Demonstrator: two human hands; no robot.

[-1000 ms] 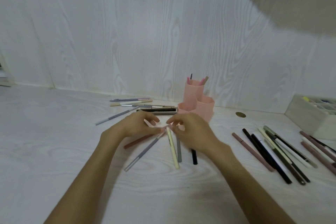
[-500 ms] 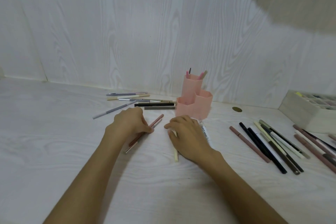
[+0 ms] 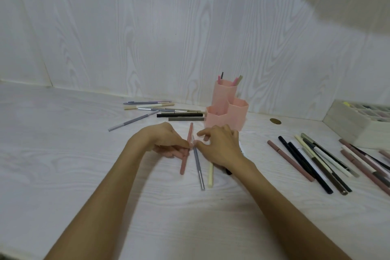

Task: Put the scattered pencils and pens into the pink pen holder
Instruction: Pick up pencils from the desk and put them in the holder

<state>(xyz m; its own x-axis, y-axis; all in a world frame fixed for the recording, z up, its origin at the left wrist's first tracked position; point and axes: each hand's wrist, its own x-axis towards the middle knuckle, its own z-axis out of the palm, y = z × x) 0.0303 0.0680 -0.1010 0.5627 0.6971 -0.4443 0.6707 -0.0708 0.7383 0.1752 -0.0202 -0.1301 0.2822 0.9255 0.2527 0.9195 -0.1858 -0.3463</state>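
Two hands (image 3: 166, 140) (image 3: 221, 146) gathering pens (image 3: 197, 160) before pink holder (image 3: 226, 112)

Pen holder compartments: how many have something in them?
1: the tall rear compartment of the pink pen holder shows tips poking out. The two front ones' insides are hidden.

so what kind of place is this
Probably a desk or vanity corner at home: a pale wood-grain tabletop against a matching wall, a pink pen holder, loose pens and a divided organiser box.

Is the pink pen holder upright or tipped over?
Upright: the pink pen holder stands on the desk, openings upward, pen tips poking out.
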